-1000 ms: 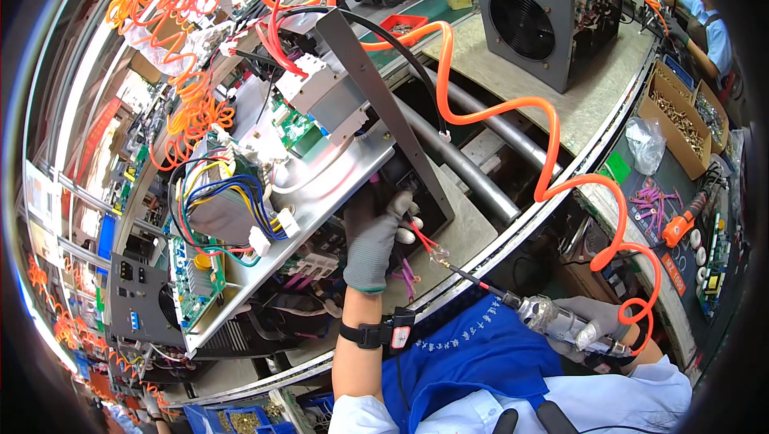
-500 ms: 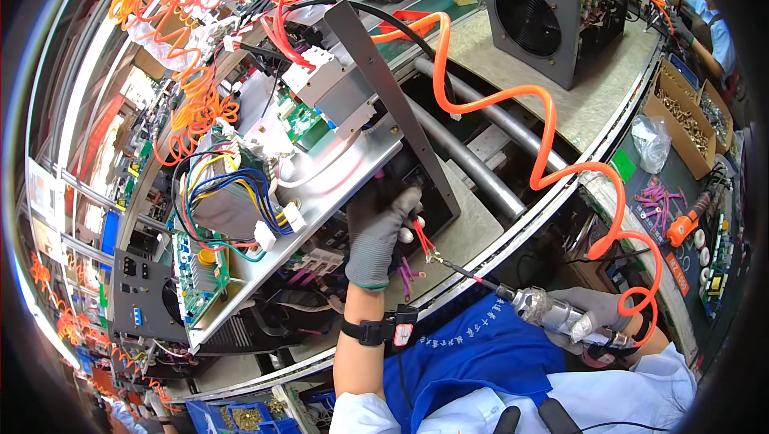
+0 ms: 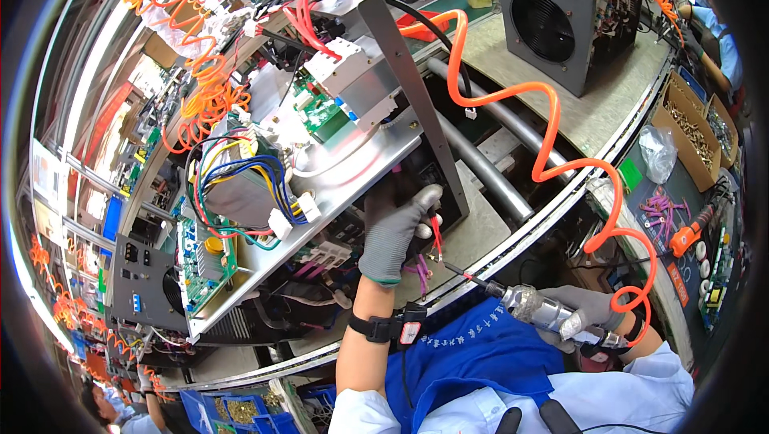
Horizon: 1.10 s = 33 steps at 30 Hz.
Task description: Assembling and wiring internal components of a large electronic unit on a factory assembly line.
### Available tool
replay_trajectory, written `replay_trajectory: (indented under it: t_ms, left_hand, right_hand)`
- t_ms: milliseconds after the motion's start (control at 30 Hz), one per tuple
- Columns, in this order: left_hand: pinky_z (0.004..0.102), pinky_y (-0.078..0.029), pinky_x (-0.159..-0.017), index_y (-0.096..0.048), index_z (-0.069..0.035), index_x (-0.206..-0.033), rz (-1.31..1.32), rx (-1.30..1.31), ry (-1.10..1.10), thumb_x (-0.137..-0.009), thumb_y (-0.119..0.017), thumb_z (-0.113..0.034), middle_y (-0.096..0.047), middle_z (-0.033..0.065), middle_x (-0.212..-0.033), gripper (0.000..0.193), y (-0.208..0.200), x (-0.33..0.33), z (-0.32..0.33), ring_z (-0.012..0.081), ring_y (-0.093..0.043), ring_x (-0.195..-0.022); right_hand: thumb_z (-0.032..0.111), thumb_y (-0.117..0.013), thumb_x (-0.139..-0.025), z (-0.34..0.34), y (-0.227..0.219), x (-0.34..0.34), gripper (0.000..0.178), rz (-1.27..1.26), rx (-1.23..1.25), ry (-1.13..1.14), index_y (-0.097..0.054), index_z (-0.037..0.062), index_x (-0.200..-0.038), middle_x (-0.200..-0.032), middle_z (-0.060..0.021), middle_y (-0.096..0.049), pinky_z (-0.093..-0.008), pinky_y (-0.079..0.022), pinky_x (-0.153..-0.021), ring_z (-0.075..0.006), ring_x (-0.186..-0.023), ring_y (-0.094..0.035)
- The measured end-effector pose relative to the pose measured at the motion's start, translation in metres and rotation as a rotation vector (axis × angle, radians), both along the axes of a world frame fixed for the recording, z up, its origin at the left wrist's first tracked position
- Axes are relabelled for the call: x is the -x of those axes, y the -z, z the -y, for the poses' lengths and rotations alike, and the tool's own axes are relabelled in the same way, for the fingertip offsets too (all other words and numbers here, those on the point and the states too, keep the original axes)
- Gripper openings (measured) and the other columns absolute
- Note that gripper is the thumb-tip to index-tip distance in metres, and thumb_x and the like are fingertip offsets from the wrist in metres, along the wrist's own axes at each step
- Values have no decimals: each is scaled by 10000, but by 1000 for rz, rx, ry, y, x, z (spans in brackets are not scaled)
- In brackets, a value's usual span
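Observation:
My left hand (image 3: 391, 230), in a grey glove, reaches under the edge of a metal chassis plate (image 3: 320, 230). Its fingers are closed on short red wires (image 3: 436, 235), whose ends hang down by the thumb; part of the hand is in shadow. My right hand (image 3: 591, 310), also gloved, is wrapped round a silver air screwdriver (image 3: 533, 306) with an orange coiled hose (image 3: 553, 134). The driver's thin bit points left, its tip at or very close to the wire ends; contact cannot be made out. A dark upright panel (image 3: 412, 90) rises beyond my left hand.
Coloured wires (image 3: 248, 178) and a green circuit board (image 3: 208, 270) sit on the chassis. Metal rollers (image 3: 489, 174) lie beyond it. Another unit with a round fan (image 3: 545, 26) stands farther back. Boxes of screws (image 3: 687, 134) and purple-sleeved terminals (image 3: 661, 208) are at right.
The whole view has shifted a little, so the chassis and bench appear farther right and lower. Both hands keep their holds, and the bit stays close to the red wire ends.

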<state>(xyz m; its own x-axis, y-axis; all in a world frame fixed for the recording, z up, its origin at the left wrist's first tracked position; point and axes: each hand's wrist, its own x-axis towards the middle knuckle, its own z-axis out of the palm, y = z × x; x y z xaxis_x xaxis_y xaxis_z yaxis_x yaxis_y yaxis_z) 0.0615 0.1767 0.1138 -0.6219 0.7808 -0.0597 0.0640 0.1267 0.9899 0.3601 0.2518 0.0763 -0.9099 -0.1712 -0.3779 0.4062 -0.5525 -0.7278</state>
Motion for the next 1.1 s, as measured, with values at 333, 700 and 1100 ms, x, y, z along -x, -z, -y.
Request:
replay_trajectory:
  t_ms: [333, 700, 1100]
  left_hand:
    - [309, -535, -734, -561, 15, -1170, 365, -149, 231, -930, -556, -271, -660, 124, -987, 373, 8, 13, 27, 180, -657, -896]
    - [308, -504, -823, -339, -22, -1394, 77, 21, 245, -803, -663, -64, -625, 138, -1020, 675, 32, 10, 46, 178, -623, -920]
    - [286, -500, -811, -528, -9, -1221, -155, -163, 321, -822, -507, 46, -627, 121, -1016, 403, 49, 4, 68, 175, -620, -938]
  right_hand:
    - [423, -799, -594, 1, 11, -2, 860, -60, 89, -4, -425, -25, -1226, -738, -92, -555, -268, -456, -487, -157, -551, -571]
    - [422, -816, -551, 6, 12, 3, 863, -57, 184, 73, -452, -25, -1193, -747, -89, -565, -256, -453, -468, -147, -552, -567]
    - [408, -828, -526, 9, 16, 1, 853, -88, 230, 214, -467, -36, -1159, -743, -96, -572, -252, -454, -441, -147, -527, -563]
